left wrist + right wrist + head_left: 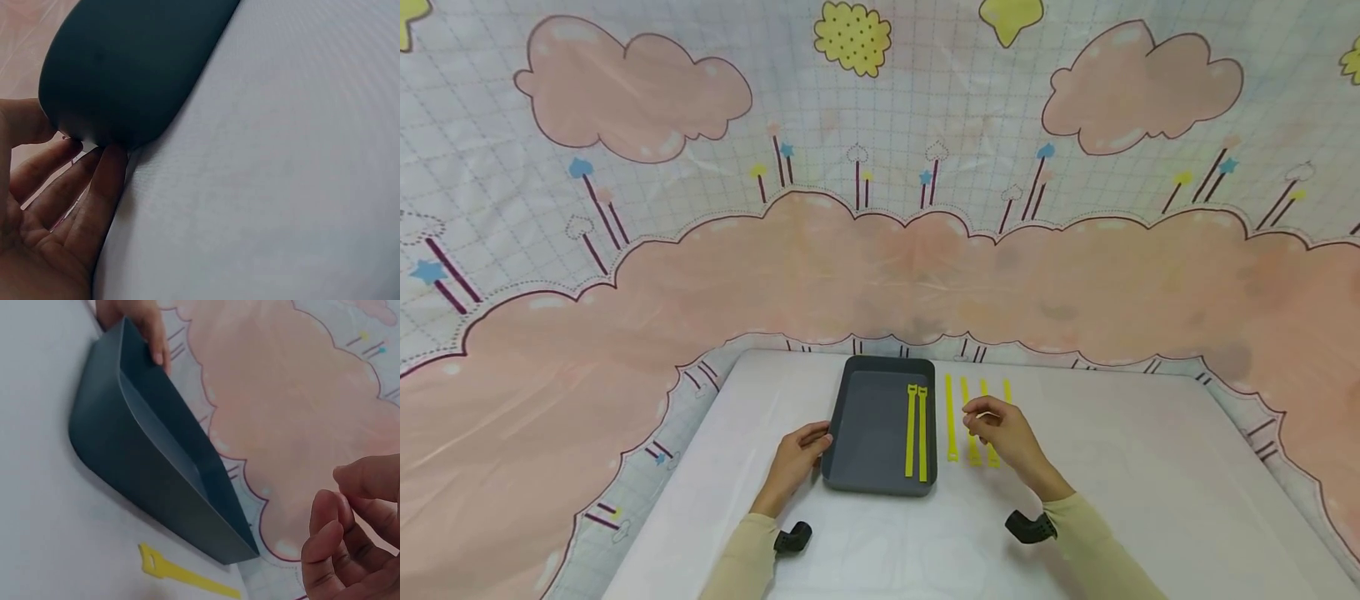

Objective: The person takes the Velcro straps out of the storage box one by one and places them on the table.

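Note:
A dark grey rectangular tray (pixel 868 433) stands on the table, with two yellow cable ties (pixel 911 433) lying lengthwise along its right side. My left hand (pixel 797 462) holds the tray at its left edge; in the left wrist view its fingers (pixel 103 178) meet the tray's outer wall. Right of the tray, several more yellow cable ties (pixel 952 417) lie in a row on the table. Over this row hovers my right hand (pixel 1003 429), its fingers loosely bent and nothing visible between them. One cable tie (pixel 181 572) shows beside the tray in the right wrist view.
The table (pixel 1112 500) has a white covering. Behind it and around its sides hangs a curtain (pixel 887 275) printed with clouds. A black wrist camera (pixel 793 537) sits on the left wrist and another black camera (pixel 1030 527) on the right.

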A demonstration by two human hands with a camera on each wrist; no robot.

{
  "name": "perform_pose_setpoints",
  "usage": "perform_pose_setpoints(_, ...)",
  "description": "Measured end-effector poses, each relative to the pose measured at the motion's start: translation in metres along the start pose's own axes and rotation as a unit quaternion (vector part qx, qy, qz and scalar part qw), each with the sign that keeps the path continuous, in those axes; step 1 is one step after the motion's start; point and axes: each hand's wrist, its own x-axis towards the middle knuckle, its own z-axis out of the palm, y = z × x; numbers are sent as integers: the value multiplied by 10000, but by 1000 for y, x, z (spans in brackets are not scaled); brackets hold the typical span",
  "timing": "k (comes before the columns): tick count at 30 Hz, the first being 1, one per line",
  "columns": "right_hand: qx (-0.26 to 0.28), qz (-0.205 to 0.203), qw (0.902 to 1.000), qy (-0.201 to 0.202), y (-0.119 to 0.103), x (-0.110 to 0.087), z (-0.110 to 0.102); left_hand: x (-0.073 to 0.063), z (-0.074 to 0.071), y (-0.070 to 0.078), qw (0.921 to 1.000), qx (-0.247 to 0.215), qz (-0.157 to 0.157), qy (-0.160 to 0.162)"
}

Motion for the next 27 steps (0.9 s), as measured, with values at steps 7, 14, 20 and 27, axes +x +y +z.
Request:
perform_pose_setpoints(7, -266, -173, 9993, -206, -6, 3, 17, -2, -1, 4, 10000, -66, -55, 33)
perform_pose_setpoints(14, -314, -251, 9987, -319, -13, 5, 29, -3, 0, 4, 9999, -65, -85, 21)
perform_pose_setpoints(20, -312, -497, 9973, -431, -19, 9, 38, 0, -1, 3, 9999, -38, -93, 20)
perform_pose_setpoints(27, -723, -857, 9928, -413, -21, 13, 48, 0, 0, 5, 9999, -97, -48, 20)
